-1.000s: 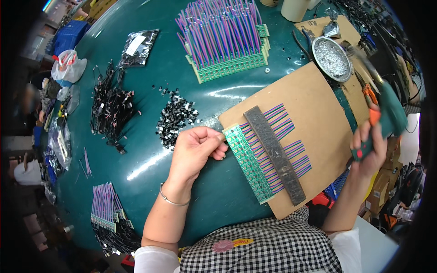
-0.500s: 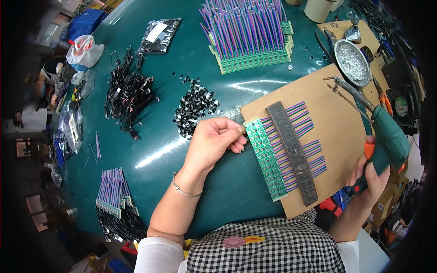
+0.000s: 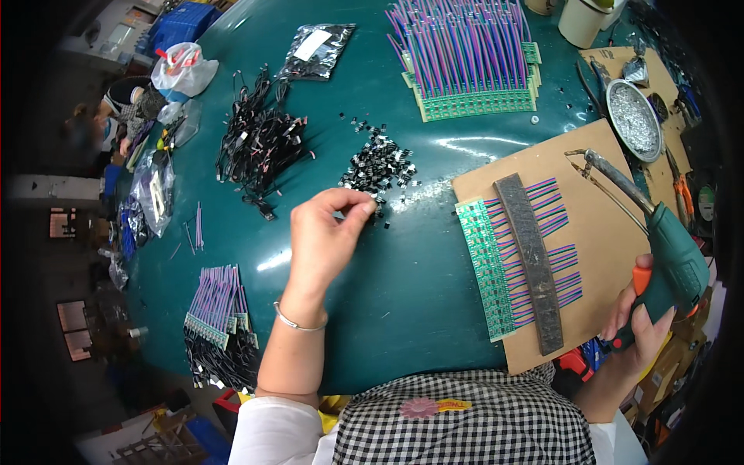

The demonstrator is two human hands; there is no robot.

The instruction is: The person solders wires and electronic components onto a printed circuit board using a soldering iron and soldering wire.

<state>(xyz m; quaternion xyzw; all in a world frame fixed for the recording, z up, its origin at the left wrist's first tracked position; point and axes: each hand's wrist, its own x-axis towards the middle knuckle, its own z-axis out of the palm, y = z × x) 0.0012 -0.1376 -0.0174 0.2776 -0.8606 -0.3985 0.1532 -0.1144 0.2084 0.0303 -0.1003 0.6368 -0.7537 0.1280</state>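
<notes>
My left hand (image 3: 329,232) is at the near edge of a pile of small black-and-white connectors (image 3: 380,164), thumb and forefinger pinched together; whatever is between the fingertips is too small to make out. My right hand (image 3: 637,329) grips a green soldering gun (image 3: 676,252) with an orange trigger, its metal tip raised over the right part of a brown board (image 3: 597,232). On that board lies a green circuit board strip (image 3: 484,271) with purple, blue and green wires running right. A dark flat bar (image 3: 531,263) rests across the wires.
Wired circuit boards (image 3: 477,105) are stacked at the back. Black cables (image 3: 260,147) and a silver bag (image 3: 318,53) lie left of the connectors. A smaller wired bundle (image 3: 213,306) sits near left. A round metal dish (image 3: 634,120) stands at the far right.
My left hand has left the corner of the circuit board strip and moved left to the connector pile. The right hand still holds the soldering gun. The whole view has shifted.
</notes>
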